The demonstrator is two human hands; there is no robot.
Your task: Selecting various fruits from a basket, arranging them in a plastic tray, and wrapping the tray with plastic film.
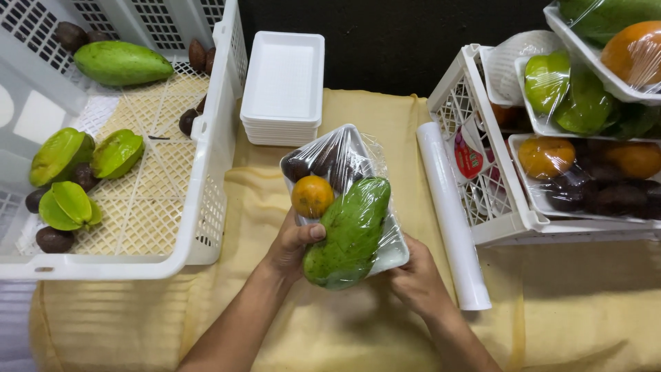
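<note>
I am seeing both hands holding a wrapped fruit tray point(385, 253) up at the centre of view, above the yellow cloth point(551, 310). The left hand point(290, 246) is gripping the tray's near-left edge, its thumb pressing on the film beside the green mango point(348, 231), the other fingers curling underneath where I cannot see them. The right hand point(413, 279) is cupping the tray's near-right corner from below; its fingers are hidden, so I cannot tell how they are lying. Under the film, an orange fruit point(312, 196) is sitting touching the mango at its ten o'clock, with dark fruits point(323, 162) behind.

At twelve o'clock from the tray, a stack of empty white trays point(284, 86) is standing. At three o'clock a roll of cling film point(451, 213) is lying beside a white crate point(482, 207) of wrapped trays. At nine o'clock another white crate point(213, 172) is holding loose starfruit point(65, 155) and a mango.
</note>
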